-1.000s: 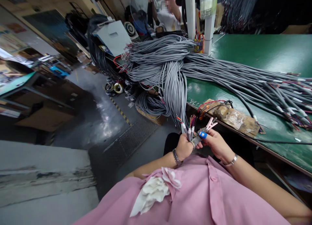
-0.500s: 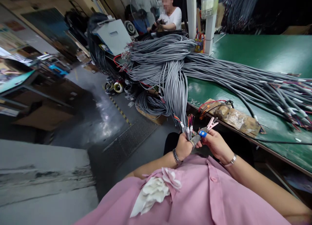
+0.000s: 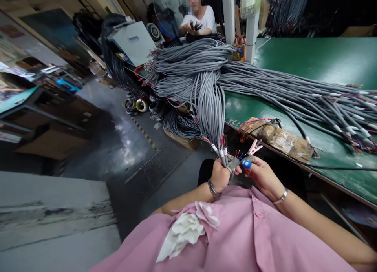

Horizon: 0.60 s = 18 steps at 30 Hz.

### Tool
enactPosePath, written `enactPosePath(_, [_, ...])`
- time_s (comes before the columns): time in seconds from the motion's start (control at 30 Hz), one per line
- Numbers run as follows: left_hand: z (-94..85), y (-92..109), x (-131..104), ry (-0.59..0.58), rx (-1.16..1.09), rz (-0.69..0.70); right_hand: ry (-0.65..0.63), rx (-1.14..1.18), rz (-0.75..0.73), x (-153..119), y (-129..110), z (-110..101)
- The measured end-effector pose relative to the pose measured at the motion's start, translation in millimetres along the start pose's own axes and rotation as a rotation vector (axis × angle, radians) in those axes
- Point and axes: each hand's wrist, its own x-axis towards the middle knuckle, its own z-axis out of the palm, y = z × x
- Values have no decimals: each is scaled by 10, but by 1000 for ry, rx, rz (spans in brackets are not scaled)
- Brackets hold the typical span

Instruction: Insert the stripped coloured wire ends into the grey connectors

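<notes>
My left hand [image 3: 220, 175] is closed round the ends of several grey cables [image 3: 209, 107], whose stripped coloured wires [image 3: 223, 141] stick up above the fist. Grey tape wraps its thumb. Just to the right, my right hand [image 3: 259, 172] is closed in a pinch, with blue tape [image 3: 246, 164] on a fingertip. What lies between those fingers is too small to make out. A pink clip [image 3: 254, 146] shows right above this hand. Small loose wire ends [image 3: 238, 154] stand between the two hands.
Long grey cables [image 3: 282, 85] lie across the green table [image 3: 309, 52]. A taped wooden block [image 3: 284, 140] sits at its near edge. Behind the cable pile, a person in white [image 3: 206, 20] holds dark wires. Coils lie on the floor, left of the hanging cables.
My right hand has moved slightly apart from my left, and wire ends now show between them. The held cable ends have shifted a little left. The person behind has raised the dark wires.
</notes>
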Motion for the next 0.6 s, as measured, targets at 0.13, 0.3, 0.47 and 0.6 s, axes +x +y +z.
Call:
enactPosePath(0.13, [20, -18, 12, 39, -23, -11, -27, 31, 12, -14, 24, -19])
enactPosePath(0.3, [58, -11, 28, 54, -54, -7, -17, 35, 4, -4, 28, -21])
enactPosePath(0.47, [61, 5, 25, 27, -79, 9, -97, 27, 9, -35, 34, -90])
enactPosePath(0.6, [32, 68, 17, -15, -143, -21, -125, 172, 3, 28, -31, -263])
